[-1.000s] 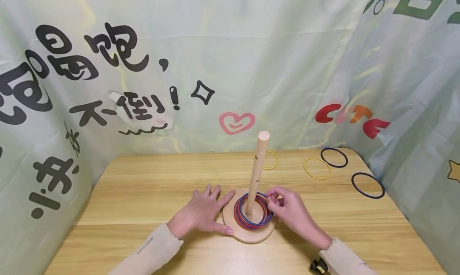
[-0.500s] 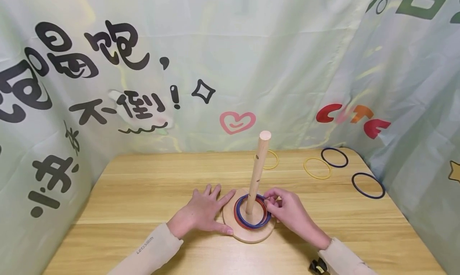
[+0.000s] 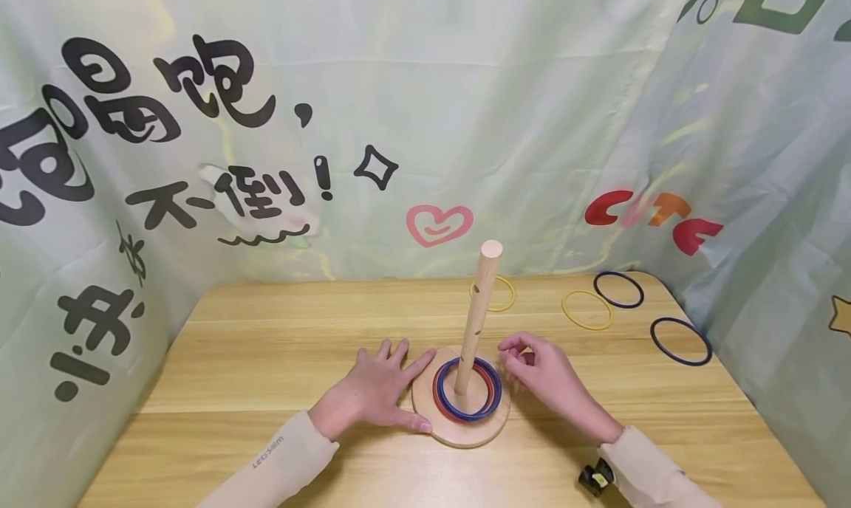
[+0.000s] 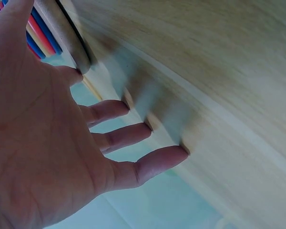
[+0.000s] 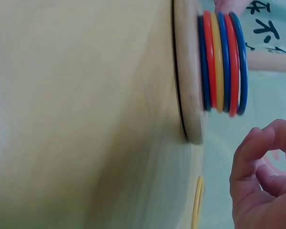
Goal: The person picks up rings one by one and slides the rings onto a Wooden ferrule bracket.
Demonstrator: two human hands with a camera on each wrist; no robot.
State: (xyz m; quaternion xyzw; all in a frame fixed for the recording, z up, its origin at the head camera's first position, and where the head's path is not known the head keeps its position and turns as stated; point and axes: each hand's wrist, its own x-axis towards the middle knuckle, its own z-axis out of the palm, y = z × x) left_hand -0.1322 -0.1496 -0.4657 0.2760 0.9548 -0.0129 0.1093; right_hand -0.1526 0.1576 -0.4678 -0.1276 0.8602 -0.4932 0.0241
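Note:
A wooden peg rises from a round wooden base on the table. Several rings in blue, red and yellow lie stacked around its foot, a blue ring topmost in the right wrist view. My left hand is spread beside the base, thumb and index finger at its edge; the left wrist view shows its other fingertips down on the tabletop. Just right of the stack, my right hand hangs with loosely curled fingers and holds nothing. A gap separates it from the rings in the right wrist view.
A yellow ring lies partly behind the peg, near the table's back edge. Further right are another yellow ring and two dark blue rings, one farther back, one nearer. A printed curtain surrounds the table.
The top blue ring, earlier pinched by my right fingers, has settled evenly on the stack. My right hand has let go and drawn slightly right; the left hand has stayed put.

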